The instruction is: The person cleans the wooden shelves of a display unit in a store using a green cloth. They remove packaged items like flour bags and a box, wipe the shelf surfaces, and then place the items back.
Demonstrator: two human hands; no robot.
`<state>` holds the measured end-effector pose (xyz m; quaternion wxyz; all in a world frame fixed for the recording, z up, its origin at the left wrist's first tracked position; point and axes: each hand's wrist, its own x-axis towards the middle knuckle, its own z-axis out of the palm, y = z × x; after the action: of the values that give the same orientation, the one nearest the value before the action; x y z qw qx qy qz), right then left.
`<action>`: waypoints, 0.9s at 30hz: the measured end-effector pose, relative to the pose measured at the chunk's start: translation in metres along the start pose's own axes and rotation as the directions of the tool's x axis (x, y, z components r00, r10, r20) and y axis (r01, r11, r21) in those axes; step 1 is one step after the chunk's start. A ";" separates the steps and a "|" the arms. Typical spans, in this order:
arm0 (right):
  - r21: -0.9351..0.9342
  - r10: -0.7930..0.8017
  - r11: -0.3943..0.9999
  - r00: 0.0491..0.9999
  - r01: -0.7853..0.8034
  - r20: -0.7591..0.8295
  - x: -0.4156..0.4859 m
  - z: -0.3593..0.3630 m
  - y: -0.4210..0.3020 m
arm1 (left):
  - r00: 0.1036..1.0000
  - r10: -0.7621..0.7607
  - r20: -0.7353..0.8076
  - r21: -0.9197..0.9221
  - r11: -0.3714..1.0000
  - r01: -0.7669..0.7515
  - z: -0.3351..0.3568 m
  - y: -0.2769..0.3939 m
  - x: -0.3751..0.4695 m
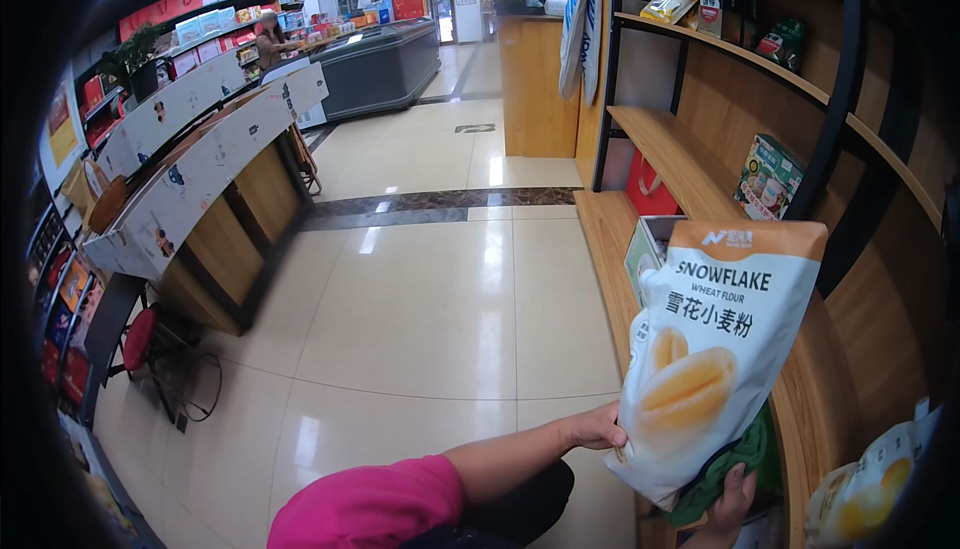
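A large white plastic bag of wheat flour (686,391) with an orange top band stands tilted before me at the lower right, beside the wooden shelves. My left hand (596,427) grips its lower left edge, thumb on the front. Low on its right side, my right hand (731,500) holds a bunched green cloth (716,478) against the bag's bottom corner. The bag hides part of the shelf and of an open box (643,253) behind it.
Wooden shelves (679,163) with a black metal frame run along the right, bearing a green printed box (769,178) and a red bag (651,187). More flour bags (870,481) are at lower right. A counter (217,174) and red stool (140,339) stand left; a person (271,43) is far back.
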<state>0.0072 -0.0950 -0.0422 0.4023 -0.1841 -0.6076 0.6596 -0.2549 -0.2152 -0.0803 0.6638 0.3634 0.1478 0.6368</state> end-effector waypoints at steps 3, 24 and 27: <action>-0.063 -0.049 0.997 0.998 0.048 -0.025 0.015 -0.019 0.018 | 0.998 -0.061 0.027 -0.048 0.997 0.063 -0.004 -0.005 -0.003; 0.217 0.526 0.783 0.807 -0.583 0.268 0.052 0.111 -0.063 | 0.981 -0.148 0.127 -0.233 0.957 0.174 -0.010 -0.027 -0.021; 0.286 0.466 0.811 0.859 -0.511 0.213 0.054 0.103 -0.083 | 0.972 -0.198 0.130 -0.200 0.955 0.221 -0.019 -0.029 -0.017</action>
<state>-0.0760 -0.1269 0.0697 0.2026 -0.2194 -0.4450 0.8443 -0.2483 -0.2234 -0.1174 0.7696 0.3067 0.0802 0.5542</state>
